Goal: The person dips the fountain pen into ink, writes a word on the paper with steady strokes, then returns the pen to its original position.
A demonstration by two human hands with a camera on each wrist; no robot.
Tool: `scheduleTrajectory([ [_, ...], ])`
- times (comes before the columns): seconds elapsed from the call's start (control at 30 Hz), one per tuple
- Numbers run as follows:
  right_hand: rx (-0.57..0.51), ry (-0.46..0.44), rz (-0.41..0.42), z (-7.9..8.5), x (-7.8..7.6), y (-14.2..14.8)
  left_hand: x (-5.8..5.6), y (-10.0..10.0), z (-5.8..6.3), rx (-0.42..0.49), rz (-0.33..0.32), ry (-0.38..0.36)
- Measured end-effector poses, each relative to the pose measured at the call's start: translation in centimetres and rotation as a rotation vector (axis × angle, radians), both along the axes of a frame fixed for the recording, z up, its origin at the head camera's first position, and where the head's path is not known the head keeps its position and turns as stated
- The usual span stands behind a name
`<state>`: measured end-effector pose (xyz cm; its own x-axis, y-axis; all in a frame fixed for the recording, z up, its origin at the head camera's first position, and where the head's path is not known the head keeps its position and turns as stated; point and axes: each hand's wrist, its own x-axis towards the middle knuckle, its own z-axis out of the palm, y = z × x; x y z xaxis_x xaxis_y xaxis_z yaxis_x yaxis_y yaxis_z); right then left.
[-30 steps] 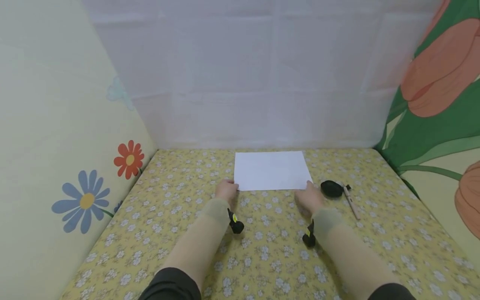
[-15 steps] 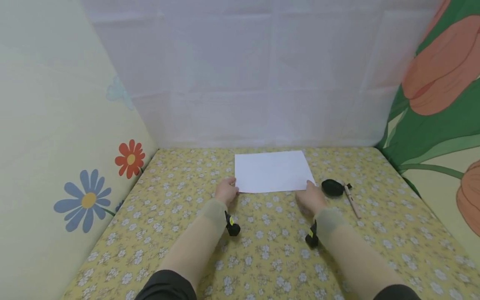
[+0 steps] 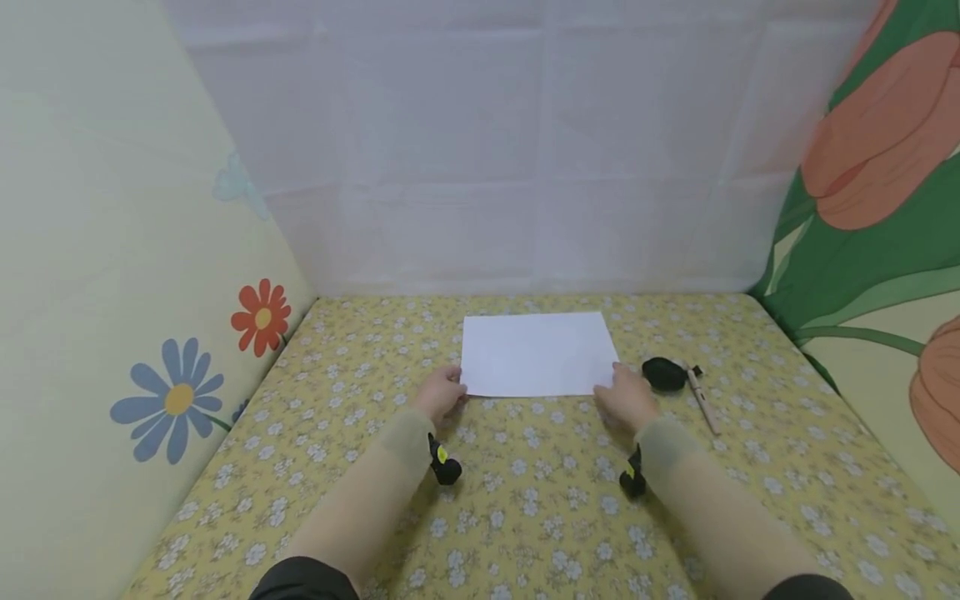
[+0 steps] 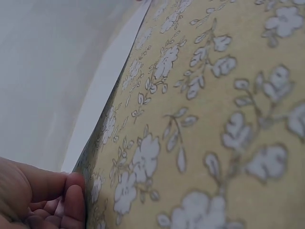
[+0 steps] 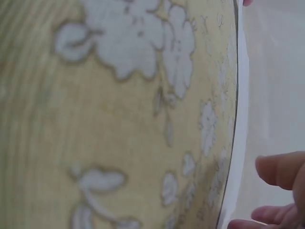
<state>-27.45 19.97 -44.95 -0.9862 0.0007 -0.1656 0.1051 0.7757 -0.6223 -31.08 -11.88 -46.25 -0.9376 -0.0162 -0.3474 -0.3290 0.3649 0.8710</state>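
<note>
Apparently, positioning of the white paper sheet on the floral tablecloth is in hand. The left hand pinches the sheet's near-left corner; the right hand, fingers parted, is at its near-right corner. Next move likely calls for even guidance by both.

A creased white sheet hangs behind the yellow floral table; the left wall bears blue and red flowers, the right wall large tulips.
</note>
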Motion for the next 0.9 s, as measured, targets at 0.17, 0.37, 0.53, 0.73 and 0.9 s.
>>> scheduleTrajectory([
  [0.17, 0.119, 0.014, 0.066, -0.3, 0.1, 0.5, 0.8, -0.7, 0.1, 0.016, -0.036, 0.001],
  [0.37, 0.130, -0.014, 0.079, -0.3, 0.7, 0.7, 1.9, -1.3, 0.1, 0.052, -0.073, 0.036],
  [0.53, 0.127, -0.009, 0.107, 0.0, 1.4, 0.9, 2.8, -1.7, 0.2, -0.006, -0.102, 0.027],
  [0.73, 0.149, 0.013, 0.150, 0.0, 2.3, 1.1, 3.8, -1.9, 0.3, -0.067, -0.120, 0.012],
  [0.9, 0.145, -0.011, 0.153, 0.1, 3.4, 1.2, 4.7, -2.0, 0.5, -0.086, -0.145, 0.030],
])
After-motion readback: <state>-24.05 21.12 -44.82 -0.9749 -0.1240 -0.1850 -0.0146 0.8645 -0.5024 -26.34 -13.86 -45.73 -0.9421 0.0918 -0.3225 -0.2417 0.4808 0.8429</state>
